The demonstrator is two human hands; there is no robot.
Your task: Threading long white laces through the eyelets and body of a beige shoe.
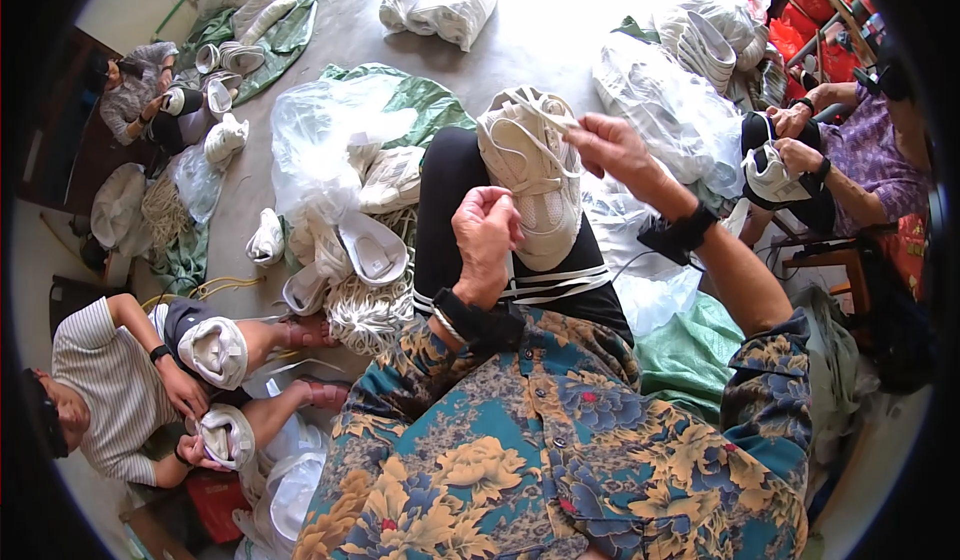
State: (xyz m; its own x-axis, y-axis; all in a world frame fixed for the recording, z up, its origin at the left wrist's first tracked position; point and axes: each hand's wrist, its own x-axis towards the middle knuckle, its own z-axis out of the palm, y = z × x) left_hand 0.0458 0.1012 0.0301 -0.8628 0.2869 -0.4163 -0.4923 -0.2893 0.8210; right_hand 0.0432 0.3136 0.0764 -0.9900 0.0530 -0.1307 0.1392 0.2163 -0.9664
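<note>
A cream-white sneaker (532,175) lies sole-down on my lap, over black trousers with white stripes. My right hand (612,145) pinches a white lace near the shoe's toe end and holds it taut. My left hand (487,232) is closed beside the shoe's heel side, gripping what looks like the other lace end. Both wrists wear black bands.
A pile of white shoes (350,235) and clear plastic bags (320,130) lies left of my knee, with a bundle of laces (365,310). A person at lower left (110,380), one at upper left (135,90) and one at right (850,160) handle shoes. More bagged shoes (690,110) lie at right.
</note>
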